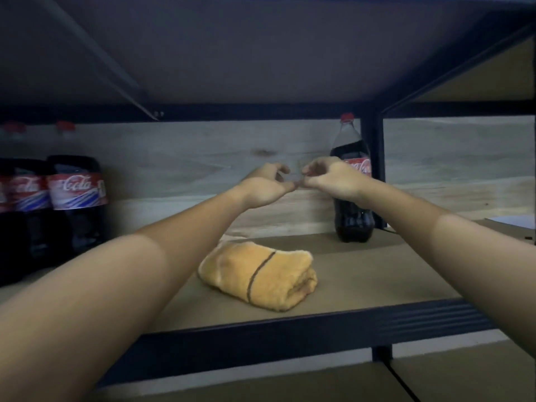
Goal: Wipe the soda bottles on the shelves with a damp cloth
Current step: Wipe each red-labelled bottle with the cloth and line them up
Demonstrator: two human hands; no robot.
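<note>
A folded orange cloth (258,275) with a dark stripe lies on the brown shelf board (362,274) near its front edge. One cola bottle (352,219) with a red cap stands upright at the back right, by the dark post. Three more cola bottles (77,198) stand at the far left. My left hand (265,185) and my right hand (333,181) are raised above the shelf, in front of the back wall. Their thumb tips touch, the fingers are curled, and neither holds anything. My right hand partly covers the single bottle's label.
A dark metal rail (290,329) runs along the shelf's front edge. A dark upright post (372,169) stands behind the single bottle. The upper shelf's underside (261,53) hangs low overhead. Cardboard boxes (464,372) sit below. A white sheet (513,220) lies at the far right.
</note>
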